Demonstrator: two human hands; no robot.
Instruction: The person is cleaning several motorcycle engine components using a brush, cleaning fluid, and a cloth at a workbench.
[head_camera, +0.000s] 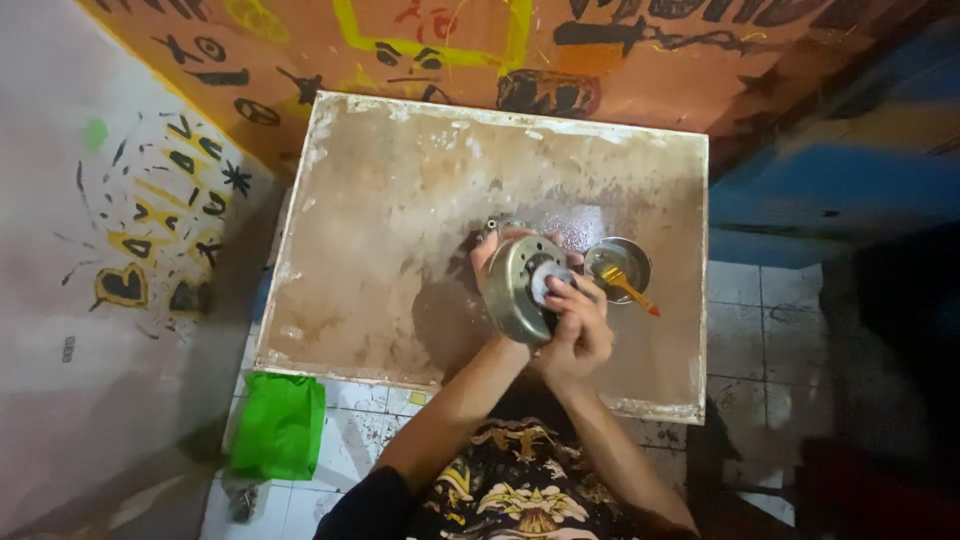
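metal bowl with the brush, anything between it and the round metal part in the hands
Nothing: in the head view only bare stained tabletop separates the small metal bowl from the round metal part.

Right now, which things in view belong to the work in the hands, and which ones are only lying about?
In the work:
- round metal drum part, held by left hand
- right hand, fingers at its centre
- small metal bowl with yellow-handled brush, beside it

Lying about:
- green bag on the tiled floor
- worn table, only the support
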